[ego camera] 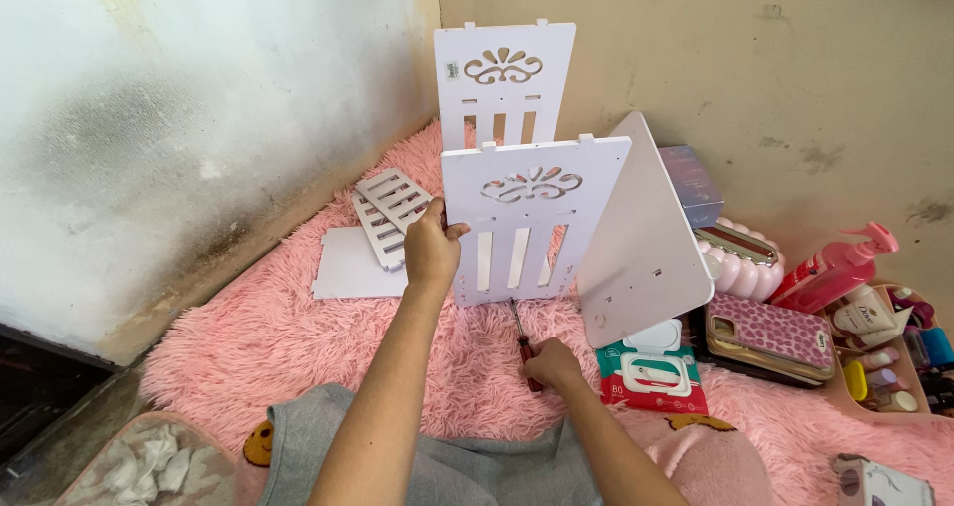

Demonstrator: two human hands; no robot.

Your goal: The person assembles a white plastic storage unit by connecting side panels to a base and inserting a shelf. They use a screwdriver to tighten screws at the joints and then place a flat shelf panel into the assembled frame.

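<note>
White slotted panel [534, 218] (scrollwork cutout), upright, left hand [432, 248] gripping

You face a corner: a stained whitish plaster wall [149, 118] at upper left, a beige wall [775, 69] at right, a fluffy pink rug [248, 347] below.

Packages and labels on the pink fluffy rug, mostly at the right

A flat wet-wipes pack [653, 372], red and teal with a white flip lid, lies near the middle right. Farther back against the wall stands a small bluish-purple box [692, 185]. At the right edge a pink pump bottle [833, 267] leans, with a white tube [863, 317] bearing a dark label just beside it. A small grey sticker [452, 70] sits on the far white panel's upper left corner.
</note>
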